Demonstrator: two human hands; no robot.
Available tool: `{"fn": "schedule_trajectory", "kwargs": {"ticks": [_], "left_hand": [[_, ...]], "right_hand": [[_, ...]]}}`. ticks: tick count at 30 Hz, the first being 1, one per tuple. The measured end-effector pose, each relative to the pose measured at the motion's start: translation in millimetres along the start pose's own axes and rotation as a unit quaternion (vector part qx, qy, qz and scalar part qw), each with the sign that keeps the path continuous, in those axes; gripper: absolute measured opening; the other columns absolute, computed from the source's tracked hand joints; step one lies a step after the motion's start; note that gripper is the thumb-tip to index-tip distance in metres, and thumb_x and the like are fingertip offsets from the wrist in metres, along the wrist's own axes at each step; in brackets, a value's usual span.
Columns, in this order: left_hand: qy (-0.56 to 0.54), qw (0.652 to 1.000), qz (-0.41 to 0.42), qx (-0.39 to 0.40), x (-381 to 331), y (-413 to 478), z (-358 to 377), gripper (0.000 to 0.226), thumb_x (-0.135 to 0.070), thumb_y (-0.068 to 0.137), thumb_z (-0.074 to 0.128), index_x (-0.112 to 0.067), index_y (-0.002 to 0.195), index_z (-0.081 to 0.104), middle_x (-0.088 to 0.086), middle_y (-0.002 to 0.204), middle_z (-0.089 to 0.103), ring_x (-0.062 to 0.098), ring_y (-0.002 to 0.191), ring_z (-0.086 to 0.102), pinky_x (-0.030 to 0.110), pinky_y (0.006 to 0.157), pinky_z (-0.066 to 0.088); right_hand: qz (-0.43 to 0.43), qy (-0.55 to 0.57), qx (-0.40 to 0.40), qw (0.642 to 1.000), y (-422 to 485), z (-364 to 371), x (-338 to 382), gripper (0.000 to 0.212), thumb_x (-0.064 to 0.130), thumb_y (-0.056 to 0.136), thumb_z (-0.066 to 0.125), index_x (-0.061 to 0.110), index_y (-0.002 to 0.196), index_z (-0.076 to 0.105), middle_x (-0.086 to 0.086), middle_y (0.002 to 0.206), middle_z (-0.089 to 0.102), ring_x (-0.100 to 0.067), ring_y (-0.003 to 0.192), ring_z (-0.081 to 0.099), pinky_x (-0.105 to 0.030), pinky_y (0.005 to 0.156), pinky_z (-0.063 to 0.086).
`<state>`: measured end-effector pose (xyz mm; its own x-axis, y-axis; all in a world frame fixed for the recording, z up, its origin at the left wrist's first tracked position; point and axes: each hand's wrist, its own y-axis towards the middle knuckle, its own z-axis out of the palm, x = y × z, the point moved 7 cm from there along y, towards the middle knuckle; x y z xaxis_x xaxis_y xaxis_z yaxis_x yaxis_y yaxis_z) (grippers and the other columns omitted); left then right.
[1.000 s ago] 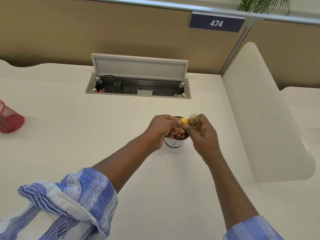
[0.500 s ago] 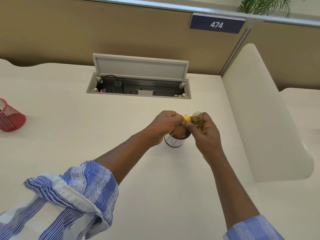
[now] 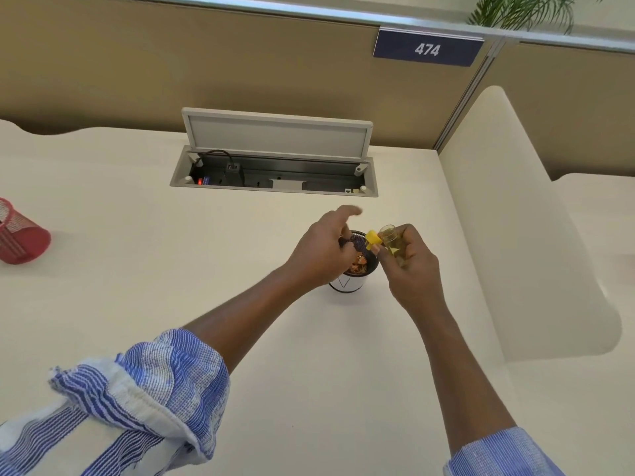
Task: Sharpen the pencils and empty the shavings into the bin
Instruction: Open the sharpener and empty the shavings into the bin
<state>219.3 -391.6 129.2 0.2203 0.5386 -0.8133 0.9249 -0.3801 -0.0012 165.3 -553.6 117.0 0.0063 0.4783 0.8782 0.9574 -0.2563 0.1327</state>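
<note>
Right hand [image 3: 410, 266] closed around the clear yellowish sharpener barrel [image 3: 391, 242], open mouth tilted up toward 11 o'clock; yellow sharpener cap [image 3: 372, 239] sits at the barrel's 9 o'clock, touching it, pinned by the right thumb. Left hand [image 3: 324, 250] directly at 9 o'clock of the cap, loosely curled, index finger sticking out toward 1 o'clock, nothing visibly gripped; whether its lower fingers touch the bin rim I can't tell. Both hands hover over the small bin [image 3: 347, 281], a white cup with a dark mesh inner rim, orange-brown shavings [image 3: 359, 266] lying inside. Bin stands upright on the cream desk [image 3: 137, 269], partly hidden by the left hand. No pencils in view. Further out: red mesh pen cup [image 3: 20, 233] lying on its side at the desk's 9 o'clock edge, well apart from the bin. At 12 o'clock from the hands, the desk cable box [image 3: 275, 176] with its lid [image 3: 276, 137] propped open, a black plug and a red light inside at the left end. Beyond it the tan partition [image 3: 171, 63] carrying a blue plate [image 3: 427, 49] reading 474. Cream side divider [image 3: 515, 218] at 3 o'clock. Blue-and-white striped sleeves rolled up on both forearms.
</note>
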Motion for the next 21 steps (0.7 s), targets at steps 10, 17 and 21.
{"fn": "schedule_trajectory", "kwargs": {"ticks": [10,17,21], "left_hand": [[0.109,0.982,0.151,0.006,-17,-18,4,0.056,-0.012,0.091,0.066,-0.015,0.146,0.056,0.01,0.132,0.057,0.027,0.112,0.059,0.044,0.089,0.055],[0.053,0.991,0.12,0.009,-15,-13,2,0.023,-0.003,0.097,0.057,-0.009,0.117,0.067,0.007,0.108,0.066,0.023,0.096,0.061,0.044,0.081,0.056],[-0.009,0.997,0.07,0.009,-8,-6,-3,0.008,-0.008,0.096,0.066,-0.009,0.104,0.067,0.006,0.099,0.073,0.022,0.089,0.067,0.042,0.076,0.06]], "right_hand": [[-0.034,-0.085,0.019,0.996,-3,5,8,0.017,0.014,0.097,0.068,0.022,0.096,0.053,0.006,0.076,0.065,-0.003,0.065,0.057,-0.009,0.054,0.041],[-0.001,-0.046,0.039,0.998,-6,9,4,0.014,0.021,0.097,0.068,0.025,0.095,0.054,0.008,0.079,0.069,-0.007,0.065,0.059,-0.012,0.055,0.045],[0.026,0.019,0.049,0.998,-5,10,5,0.011,0.025,0.097,0.069,0.026,0.105,0.062,0.015,0.092,0.072,-0.003,0.08,0.066,-0.012,0.066,0.05]]}}
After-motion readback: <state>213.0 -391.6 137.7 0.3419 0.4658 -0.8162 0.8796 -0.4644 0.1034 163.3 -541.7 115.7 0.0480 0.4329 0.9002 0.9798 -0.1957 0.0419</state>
